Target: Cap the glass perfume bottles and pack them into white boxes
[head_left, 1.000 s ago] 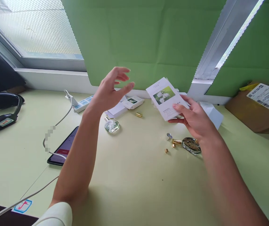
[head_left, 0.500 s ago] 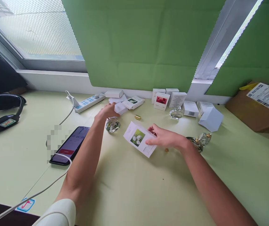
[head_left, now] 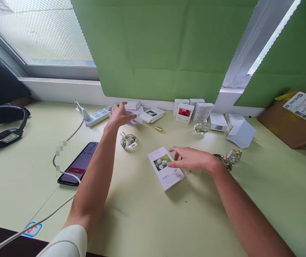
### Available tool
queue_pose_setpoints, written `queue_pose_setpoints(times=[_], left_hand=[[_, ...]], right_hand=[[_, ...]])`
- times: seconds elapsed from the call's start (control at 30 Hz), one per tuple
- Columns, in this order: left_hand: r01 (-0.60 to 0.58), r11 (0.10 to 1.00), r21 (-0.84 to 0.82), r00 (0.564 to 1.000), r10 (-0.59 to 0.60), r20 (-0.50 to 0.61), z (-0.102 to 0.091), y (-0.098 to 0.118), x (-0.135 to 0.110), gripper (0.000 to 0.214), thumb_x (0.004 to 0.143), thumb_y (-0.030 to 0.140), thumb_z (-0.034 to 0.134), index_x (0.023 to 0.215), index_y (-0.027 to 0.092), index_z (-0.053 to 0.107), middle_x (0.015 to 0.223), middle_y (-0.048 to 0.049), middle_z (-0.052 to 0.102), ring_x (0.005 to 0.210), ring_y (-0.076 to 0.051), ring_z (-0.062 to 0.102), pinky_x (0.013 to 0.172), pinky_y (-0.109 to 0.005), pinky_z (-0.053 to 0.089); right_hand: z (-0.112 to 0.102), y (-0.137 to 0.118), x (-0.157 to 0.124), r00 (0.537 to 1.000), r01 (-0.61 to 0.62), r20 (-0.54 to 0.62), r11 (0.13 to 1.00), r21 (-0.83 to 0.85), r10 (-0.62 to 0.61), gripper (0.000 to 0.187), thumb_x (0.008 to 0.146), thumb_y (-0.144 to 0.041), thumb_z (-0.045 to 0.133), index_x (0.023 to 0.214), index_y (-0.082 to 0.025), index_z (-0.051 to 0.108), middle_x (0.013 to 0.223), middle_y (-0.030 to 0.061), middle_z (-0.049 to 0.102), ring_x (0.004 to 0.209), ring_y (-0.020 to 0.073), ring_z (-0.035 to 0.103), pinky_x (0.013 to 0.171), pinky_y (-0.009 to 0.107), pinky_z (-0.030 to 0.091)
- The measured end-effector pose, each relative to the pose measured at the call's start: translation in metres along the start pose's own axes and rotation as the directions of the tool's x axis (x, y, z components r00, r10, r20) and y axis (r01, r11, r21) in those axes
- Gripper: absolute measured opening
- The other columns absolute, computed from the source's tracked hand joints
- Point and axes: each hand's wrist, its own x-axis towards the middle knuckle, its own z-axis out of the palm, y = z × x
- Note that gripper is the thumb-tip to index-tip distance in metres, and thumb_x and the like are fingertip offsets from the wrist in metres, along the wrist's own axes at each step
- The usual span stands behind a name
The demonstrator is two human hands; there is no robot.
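Note:
My left hand (head_left: 120, 115) reaches to the back of the table with its fingers spread. It hovers at some white cartons and a folded white paper piece (head_left: 138, 119); whether it touches them is hidden. A flat white carton (head_left: 170, 178) with a white-flower picture lies on the table before my right hand (head_left: 190, 159). That hand's thumb rests over the carton's right edge, and its fingers stand apart, not closed round it. A clear glass perfume bottle (head_left: 128, 141) lies below my left hand, and a gold cap (head_left: 159, 129) lies to its right.
Several white cartons (head_left: 184, 113) stand at the back right, with a round glass bottle (head_left: 201, 127) before them. Another bottle (head_left: 232, 157) is partly behind my right wrist. A phone (head_left: 75, 171), cable, power strip (head_left: 98, 116), headset (head_left: 5, 137) and cardboard box (head_left: 289, 125) surround these.
The flower carton has gone from tilted in my right hand to lying flat, slightly nearer me, with the fingers loosened. My left hand has moved back and left, spreading its fingers.

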Motion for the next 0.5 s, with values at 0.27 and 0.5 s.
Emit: queue_pose_setpoints(times=[0.27, 0.5], left_hand=[[-0.172, 0.966, -0.191, 0.984, 0.176, 0.004, -0.044, 0.025, -0.034, 0.079, 0.072, 0.057, 0.068, 0.141, 0.035, 0.037, 0.139, -0.0073, 0.045, 0.108, -0.027, 0.057, 0.075, -0.034, 0.053], [-0.411, 0.869, -0.274, 0.76, 0.493, 0.424, -0.061, 0.069, -0.081, 0.07, 0.078, 0.067, 0.055, 0.141, 0.041, 0.039, 0.139, -0.001, 0.051, 0.108, -0.023, 0.059, 0.082, -0.031, 0.047]], right_hand=[[-0.018, 0.004, -0.012, 0.938, 0.072, -0.346, 0.994, 0.085, -0.039, 0.063, 0.083, -0.06, 0.058, 0.137, -0.03, 0.048, 0.133, 0.0098, 0.057, 0.109, 0.0261, 0.06, 0.078, 0.035, 0.052], [-0.021, -0.005, -0.021, 0.844, 0.306, -0.49, 0.946, 0.109, -0.216, 0.093, 0.074, -0.057, 0.07, 0.151, -0.04, 0.021, 0.155, 0.0022, 0.034, 0.134, 0.0287, 0.042, 0.1, 0.044, 0.046]])
